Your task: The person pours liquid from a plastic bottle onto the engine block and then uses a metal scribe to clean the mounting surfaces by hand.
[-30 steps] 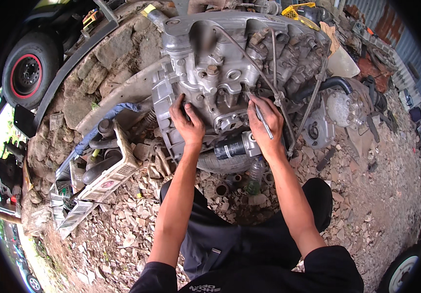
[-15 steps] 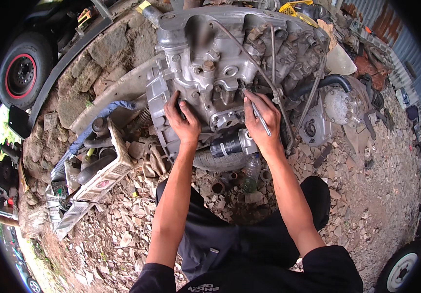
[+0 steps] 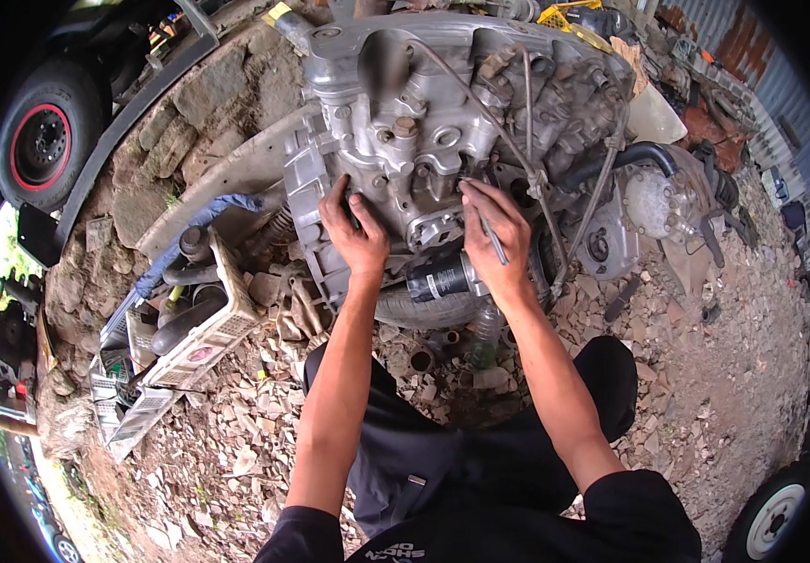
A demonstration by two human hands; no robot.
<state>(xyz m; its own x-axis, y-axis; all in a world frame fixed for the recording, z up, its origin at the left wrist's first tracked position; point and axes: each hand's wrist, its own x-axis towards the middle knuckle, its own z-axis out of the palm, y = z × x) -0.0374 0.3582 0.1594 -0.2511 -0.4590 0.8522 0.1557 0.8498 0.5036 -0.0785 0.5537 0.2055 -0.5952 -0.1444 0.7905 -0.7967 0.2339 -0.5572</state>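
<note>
A large grey metal engine (image 3: 405, 122) lies in front of me, with bolts, ports and pipes over its surface. My left hand (image 3: 356, 235) rests against its lower left side, thumb and fingers apart; a dark spot shows between them, too small to make out. In my right hand (image 3: 499, 230) is a slim metal rod (image 3: 494, 242), gripped like a pen, its upper tip near the engine's middle. Its tip end is partly hidden by the fingers. Just below that hand sits a black oil filter (image 3: 438, 280), fixed to the engine.
At left, a white plastic crate (image 3: 200, 342) holds hoses and parts beside a stone wall (image 3: 142, 202). A tyre (image 3: 433, 310) lies under the engine, near a clear plastic bottle (image 3: 484, 342). Right of the engine are a round metal housing (image 3: 654, 208) and a black hose (image 3: 621, 164). Gravel covers the ground.
My right hand has moved slightly left along the engine, and the rod has shifted and tilted with it. My left hand has stayed nearly in place.
</note>
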